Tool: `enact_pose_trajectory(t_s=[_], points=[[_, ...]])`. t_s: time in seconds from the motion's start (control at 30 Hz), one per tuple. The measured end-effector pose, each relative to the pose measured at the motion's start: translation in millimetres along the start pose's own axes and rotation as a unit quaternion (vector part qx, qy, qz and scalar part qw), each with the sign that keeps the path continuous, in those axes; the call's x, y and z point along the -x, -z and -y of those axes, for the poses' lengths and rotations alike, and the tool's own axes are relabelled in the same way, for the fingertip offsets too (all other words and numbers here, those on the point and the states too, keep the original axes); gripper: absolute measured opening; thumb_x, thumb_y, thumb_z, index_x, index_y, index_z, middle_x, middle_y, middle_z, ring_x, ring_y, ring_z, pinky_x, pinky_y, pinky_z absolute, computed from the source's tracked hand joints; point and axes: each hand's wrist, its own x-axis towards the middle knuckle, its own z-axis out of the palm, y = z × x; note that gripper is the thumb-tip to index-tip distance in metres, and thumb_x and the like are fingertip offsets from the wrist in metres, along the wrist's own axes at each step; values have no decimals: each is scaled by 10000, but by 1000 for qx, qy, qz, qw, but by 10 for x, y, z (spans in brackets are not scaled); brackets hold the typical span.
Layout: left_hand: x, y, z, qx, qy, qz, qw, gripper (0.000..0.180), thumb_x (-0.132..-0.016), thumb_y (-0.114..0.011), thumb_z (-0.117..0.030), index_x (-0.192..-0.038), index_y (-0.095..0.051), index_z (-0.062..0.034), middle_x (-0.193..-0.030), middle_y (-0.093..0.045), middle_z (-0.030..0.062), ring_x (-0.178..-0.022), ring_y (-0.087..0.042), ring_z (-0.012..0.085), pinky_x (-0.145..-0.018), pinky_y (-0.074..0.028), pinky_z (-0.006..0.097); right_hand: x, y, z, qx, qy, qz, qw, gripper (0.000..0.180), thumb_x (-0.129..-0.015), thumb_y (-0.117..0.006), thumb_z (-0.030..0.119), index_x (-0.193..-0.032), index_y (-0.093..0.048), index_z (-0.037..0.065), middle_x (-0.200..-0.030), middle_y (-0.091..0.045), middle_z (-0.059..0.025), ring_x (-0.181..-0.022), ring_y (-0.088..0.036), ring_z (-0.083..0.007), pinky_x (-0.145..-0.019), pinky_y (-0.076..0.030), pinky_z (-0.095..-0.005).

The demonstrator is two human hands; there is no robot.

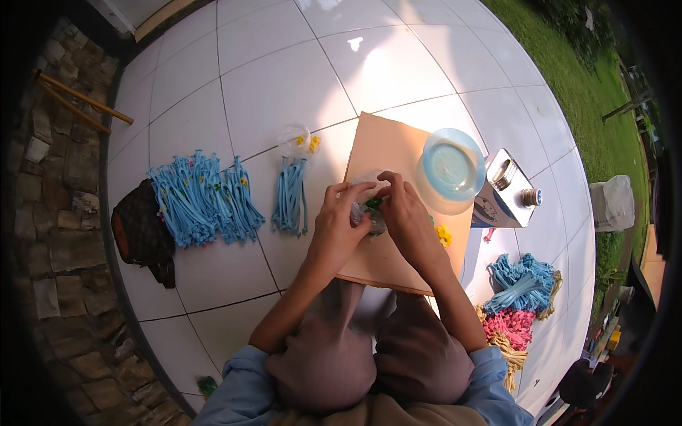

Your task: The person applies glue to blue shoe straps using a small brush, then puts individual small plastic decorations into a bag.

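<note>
Hands, left (pixel 337 220) and right (pixel 406 213), pinch a clear bag (pixel 369 206) over cardboard (pixel 387 153), blue bundles (pixel 206 199) well apart.

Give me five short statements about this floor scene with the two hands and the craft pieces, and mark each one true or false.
1. Both hands, the left hand and the right hand, meet on a small clear plastic bag. True.
2. The hands work over a brown cardboard sheet. True.
3. The round light-blue lid lies to the person's left, beside the dark bag. False: it lies to the right, at the cardboard's far edge.
4. The large row of blue strand bundles lies on the white tile floor to the person's left. True.
5. The pink bundle is stacked on the cardboard. False: it lies on the tiles at the right, below another blue bundle.
</note>
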Motion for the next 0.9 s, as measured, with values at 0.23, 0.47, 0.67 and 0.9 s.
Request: enact_pose_trajectory(t_s=[0.23,0.47,0.67,0.9], points=[[22,-13,9,-30,-37,-34,998,449,-736,-623,-16,-1156,-548,-154,-1134,-449,162,-960,-564,364,-799,-487,401,-33,-9,42,-9,-10,-10,1000,381,-767,-511,-29,-1128,-408,39,-836,-561,-126,-825,-549,-294,-668,-466,-388],[21,-12,-34,-13,-18,-15,1000,432,-748,-626,-21,-1155,-542,-137,-1130,-445,171,-950,-563,371,-789,-491,407,-99,-17,-42,27,-2,-7,1000,362,-773,-546,-27,-1098,-397,35,-816,-571,-118,-776,-591,-288,-676,-466,-369],[16,-34,20,-49,-45,-38,997,435,-774,-618,-73,-1192,-536,-159,-1132,-458,160,-964,-559,333,-793,-468,373,-128,-22,-60,1,6,1,1000,348,-776,-536,-24,-1090,-399,43,-811,-580,-106,-797,-595,-284,-672,-476,-363],[18,-23,-49,-61,-34,-18,997,434,-776,-619,-91,-1191,-513,-163,-1120,-452,187,-1011,-525,392,-836,-458,431,-86,13,-69,1,18,-7,1000,317,-764,-509,-13,-1066,-429,41,-804,-570,-110,-786,-565,-283,-648,-476,-369]])
